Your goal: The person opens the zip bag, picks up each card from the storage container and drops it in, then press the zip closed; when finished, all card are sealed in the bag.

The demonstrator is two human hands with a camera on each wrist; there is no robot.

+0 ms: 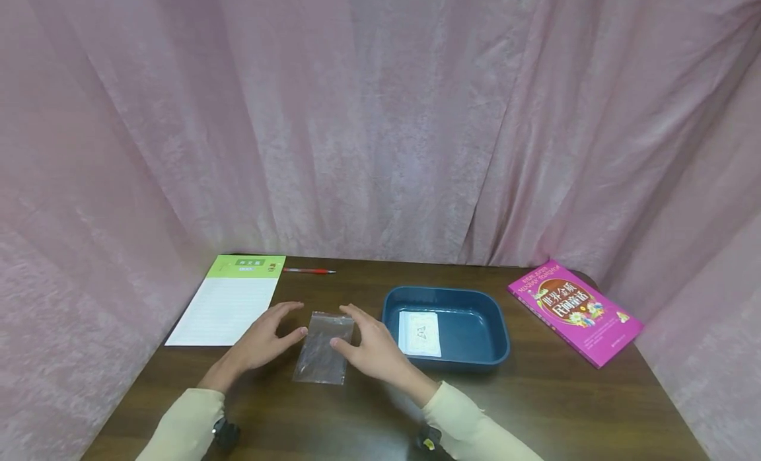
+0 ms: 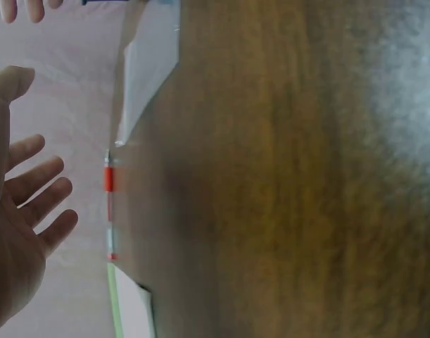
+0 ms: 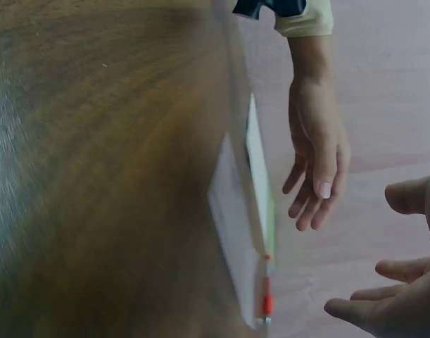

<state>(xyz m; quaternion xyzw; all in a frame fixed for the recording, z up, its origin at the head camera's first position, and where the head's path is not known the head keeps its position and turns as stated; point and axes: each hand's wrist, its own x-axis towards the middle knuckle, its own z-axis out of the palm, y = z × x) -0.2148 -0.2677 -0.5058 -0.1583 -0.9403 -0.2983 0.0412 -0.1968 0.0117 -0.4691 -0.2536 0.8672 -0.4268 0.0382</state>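
Note:
A small clear plastic bag [image 1: 324,355] lies flat on the dark wooden table between the two hands. At its left side my left hand [image 1: 261,339] hovers with fingers spread and nothing in its grasp. On the other side is my right hand [image 1: 376,349], its fingers loosely extended and its thumb overlapping the bag's edge in the head view. The left wrist view shows the left palm [image 2: 14,232] facing the bag, fingers apart. Over in the right wrist view, the right fingers [image 3: 355,310] are also relaxed and hold nothing.
Right of the bag stands a blue tray [image 1: 470,329] with a stack of white cards [image 1: 419,334] inside. A writing pad [image 1: 222,309] with a green header lies at left, a red pen [image 1: 309,271] beside it. A magenta book [image 1: 594,325] rests at far right.

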